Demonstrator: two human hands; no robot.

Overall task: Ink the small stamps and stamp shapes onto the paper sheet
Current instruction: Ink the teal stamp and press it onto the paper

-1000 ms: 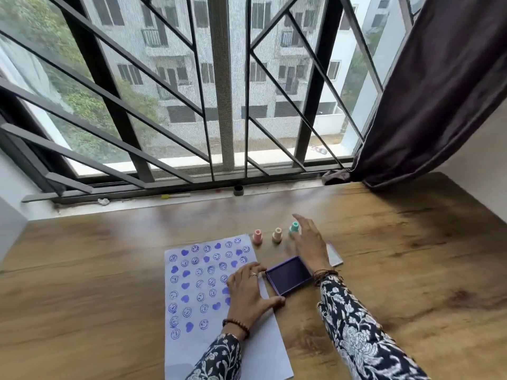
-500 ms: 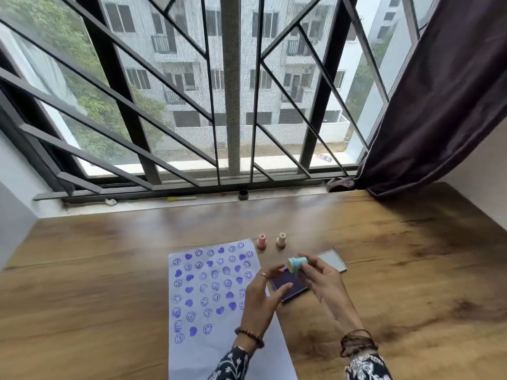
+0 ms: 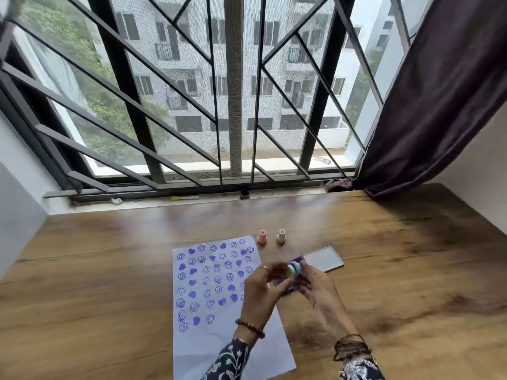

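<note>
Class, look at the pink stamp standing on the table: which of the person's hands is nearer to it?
Left. The left hand is just below the pink stamp, over the paper's edge. The right hand is lower and further right, holding the teal stamp.

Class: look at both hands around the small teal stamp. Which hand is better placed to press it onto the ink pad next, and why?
Right. The right hand holds the small teal stamp directly above the purple ink pad; the left hand only meets it, over the white paper sheet's edge.
</note>
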